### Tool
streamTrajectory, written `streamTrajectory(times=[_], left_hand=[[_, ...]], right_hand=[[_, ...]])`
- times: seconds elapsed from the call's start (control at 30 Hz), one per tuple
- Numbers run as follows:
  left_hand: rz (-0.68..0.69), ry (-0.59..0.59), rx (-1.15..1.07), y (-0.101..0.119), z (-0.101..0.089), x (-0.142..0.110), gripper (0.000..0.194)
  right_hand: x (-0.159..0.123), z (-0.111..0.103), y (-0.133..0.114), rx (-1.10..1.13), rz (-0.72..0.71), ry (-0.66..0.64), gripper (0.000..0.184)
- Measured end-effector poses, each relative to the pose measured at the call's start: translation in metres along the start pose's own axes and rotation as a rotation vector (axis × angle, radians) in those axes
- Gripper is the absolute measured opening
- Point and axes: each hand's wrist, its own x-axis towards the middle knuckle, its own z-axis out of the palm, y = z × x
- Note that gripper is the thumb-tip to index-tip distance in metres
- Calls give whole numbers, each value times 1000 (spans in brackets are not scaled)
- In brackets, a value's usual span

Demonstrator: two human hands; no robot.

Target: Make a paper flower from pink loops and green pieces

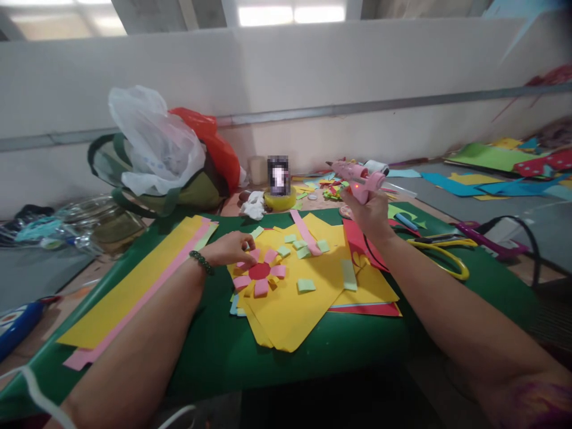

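Observation:
A pink hot glue gun (360, 179) is gripped in my right hand (373, 211), raised over the far right part of the table, its nozzle pointing left and a small red light showing. My left hand (232, 247), with a green bead bracelet at the wrist, has its fingers curled onto the upper left petals of a paper flower (260, 271). This flower has a red round centre with pink and yellow strip petals. It lies on yellow paper sheets (286, 316). Small light green paper pieces (306, 286) and a pink strip (305, 232) rest on the same sheets.
Long yellow and pink strips (134, 286) lie left on the green table cover (210, 339). Yellow-handled scissors (447, 259) and purple-handled ones (504, 241) are at right. Behind stand a yellow tape roll (280, 199), paper scraps (333, 193) and a bag (192, 190).

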Motion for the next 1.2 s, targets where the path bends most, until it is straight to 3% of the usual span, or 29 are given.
streamTrajectory(times=[0.17,0.27,0.43,0.8,1.03,1.2], left_hand=[[38,-32,-62,9,0,-7,75],[35,-36,-37,12,-1,-8,67],[46,-47,-5,15,-1,-6,37],[34,-119,-280,17,-5,-13,38],[4,-133,-413,14,-20,-25,36],[51,14,-640,12,-21,-26,36]], right_hand=[[-3,1,2,12,-4,-54,32],[-4,2,1,19,-2,-76,34],[-6,1,-3,-28,-21,-109,32],[-9,0,-9,-82,-27,-137,40],[-9,0,-10,-53,-31,-138,36],[-10,0,-10,-26,-39,-133,36]])
